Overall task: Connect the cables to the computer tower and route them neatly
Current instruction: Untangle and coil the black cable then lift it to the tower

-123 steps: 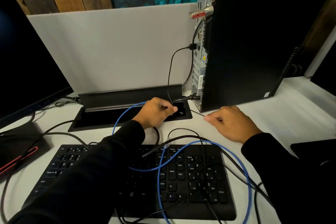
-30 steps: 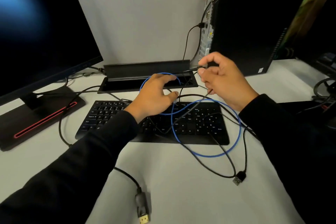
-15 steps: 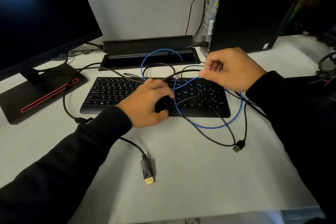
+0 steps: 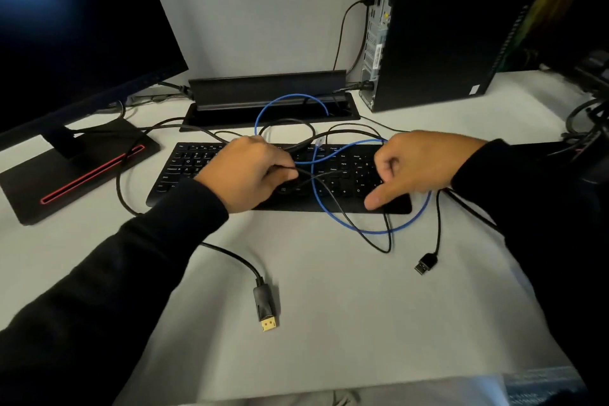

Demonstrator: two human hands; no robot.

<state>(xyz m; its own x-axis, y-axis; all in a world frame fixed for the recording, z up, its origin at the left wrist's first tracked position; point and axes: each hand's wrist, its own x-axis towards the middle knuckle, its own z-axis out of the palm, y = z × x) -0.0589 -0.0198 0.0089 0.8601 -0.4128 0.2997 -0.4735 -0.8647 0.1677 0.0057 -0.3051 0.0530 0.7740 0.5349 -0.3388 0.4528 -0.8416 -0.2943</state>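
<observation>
The black computer tower (image 4: 435, 26) stands at the back right, its rear panel (image 4: 375, 30) facing left with two black cables plugged in. A tangle of black cables and a looped blue network cable (image 4: 333, 219) lies over the black keyboard (image 4: 184, 168). My left hand (image 4: 250, 171) is closed on a black cable (image 4: 298, 171) above the keyboard's middle. My right hand (image 4: 418, 165) hovers over the keyboard's right end, fingers half curled and apart, nothing seen in them. The blue cable's clear plug (image 4: 318, 143) lies free. A yellow-tipped display plug (image 4: 266, 310) and a USB plug (image 4: 425, 264) lie loose on the desk.
A dark monitor (image 4: 72, 26) on a black stand with a red stripe (image 4: 75, 171) fills the left. An open black cable hatch (image 4: 263, 92) sits behind the keyboard against a grey divider. More cables bunch at the right edge (image 4: 586, 119).
My right hand has let go of the blue cable's end and dropped toward the keyboard's right end. My left hand has shifted slightly up over the keys, still on the black cable.
</observation>
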